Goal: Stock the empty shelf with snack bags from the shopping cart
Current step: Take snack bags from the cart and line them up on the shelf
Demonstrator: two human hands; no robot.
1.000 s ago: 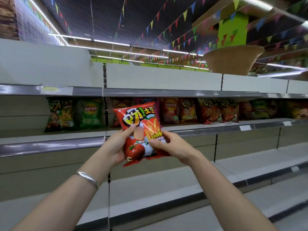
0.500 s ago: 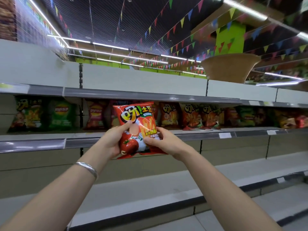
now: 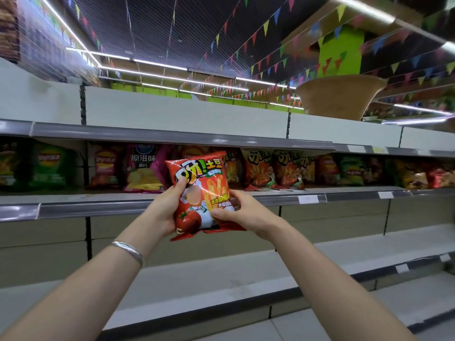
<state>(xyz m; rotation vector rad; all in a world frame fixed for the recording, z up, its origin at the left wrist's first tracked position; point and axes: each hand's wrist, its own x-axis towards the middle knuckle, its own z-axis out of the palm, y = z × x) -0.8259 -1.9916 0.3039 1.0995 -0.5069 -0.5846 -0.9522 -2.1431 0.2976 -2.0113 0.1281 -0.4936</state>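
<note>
Held upright in both hands, out in front of the stocked shelf (image 3: 172, 196): a red potato-stick snack bag (image 3: 202, 193) with a tomato printed low on its front. Left hand (image 3: 163, 212) gripping the bag's left edge, thumb pressed flat on the front near the logo, remaining fingers hidden behind the pack (spread or together, cannot tell). Right hand (image 3: 242, 214) gripping the lower right corner, thumb pinching the front, fingers curled round the right edge. Silver bangle (image 3: 129, 251) on the left wrist.

Behind the bag, standing in a row along that shelf: a purple chip bag (image 3: 145, 171) just left of it, green chip bags (image 3: 50, 168) further left, and two more red potato-stick bags (image 3: 273, 171) to the right, leaning side by side. Below, a bare lower shelf (image 3: 209, 284) with small white price tags on its front rail. Overhead, strings of coloured pennant flags (image 3: 266, 28) under a dark ceiling.
</note>
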